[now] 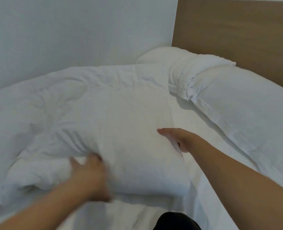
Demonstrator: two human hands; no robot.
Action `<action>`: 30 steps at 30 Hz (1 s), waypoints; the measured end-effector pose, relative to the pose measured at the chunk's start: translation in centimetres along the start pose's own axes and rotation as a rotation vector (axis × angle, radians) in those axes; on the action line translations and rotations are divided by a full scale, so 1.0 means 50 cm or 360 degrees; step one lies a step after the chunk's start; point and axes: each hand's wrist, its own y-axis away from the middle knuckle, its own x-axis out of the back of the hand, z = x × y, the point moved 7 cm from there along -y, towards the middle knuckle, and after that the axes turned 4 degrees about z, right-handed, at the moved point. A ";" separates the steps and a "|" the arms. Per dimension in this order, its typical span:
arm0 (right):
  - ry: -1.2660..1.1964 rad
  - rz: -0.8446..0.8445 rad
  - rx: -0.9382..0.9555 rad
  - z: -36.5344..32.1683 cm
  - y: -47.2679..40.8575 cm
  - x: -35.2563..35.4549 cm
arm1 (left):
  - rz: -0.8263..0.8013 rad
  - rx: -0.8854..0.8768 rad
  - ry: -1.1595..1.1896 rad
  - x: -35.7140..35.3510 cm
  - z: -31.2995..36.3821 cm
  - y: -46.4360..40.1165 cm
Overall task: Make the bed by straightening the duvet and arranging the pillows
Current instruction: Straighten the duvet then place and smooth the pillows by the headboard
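Observation:
A white duvet (87, 105) lies bunched and wrinkled across the bed, its near right corner folded over on the sheet (203, 163). My left hand (91, 173) rests on the duvet's near fold with fingers spread, blurred. At the duvet's right edge, my right hand (175, 136) grips the fabric with the thumb on top and the fingers tucked under the edge. Two white pillows lie along the headboard: the near one (247, 105) flat, the far one (179, 63) crumpled at its end.
A wooden headboard (237, 30) stands at the upper right. A plain white wall (71, 30) runs along the bed's far side. A dark shape, part of my clothing (177, 221), shows at the bottom edge.

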 end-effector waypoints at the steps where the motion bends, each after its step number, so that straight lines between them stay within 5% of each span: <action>1: -0.0027 -0.0023 0.0030 -0.013 0.009 -0.003 | 0.0033 -0.0004 0.0168 0.004 0.071 0.004; 5: 0.0069 -0.0050 0.0117 -0.073 0.050 -0.024 | 0.0585 0.0030 0.0341 -0.007 0.101 -0.048; 9: -0.0036 -0.0343 0.0418 -0.197 0.128 -0.099 | 0.0701 -0.0135 0.0645 0.012 -0.045 -0.048; 12: 0.0079 -0.0517 0.0676 -0.269 0.179 -0.129 | 0.0686 0.0085 0.0796 -0.003 -0.216 -0.019; 15: 0.0644 -0.0288 0.0922 -0.271 0.177 -0.137 | 0.0467 0.0225 0.0654 -0.097 -0.356 -0.027; 23: 0.2137 0.0415 0.1169 -0.122 0.094 -0.173 | 0.0378 0.0148 0.0858 -0.118 -0.327 -0.047; 28: 0.2274 0.0707 0.1918 -0.144 0.139 -0.265 | 0.0036 -0.0043 0.0728 -0.084 -0.300 0.014; 29: 0.2148 0.0798 0.2073 -0.164 0.150 -0.271 | 0.0045 0.0008 0.0592 -0.050 -0.279 0.040; 30: 0.1987 0.0830 0.2077 -0.184 0.153 -0.267 | 0.0313 0.0074 0.0482 0.004 -0.254 0.072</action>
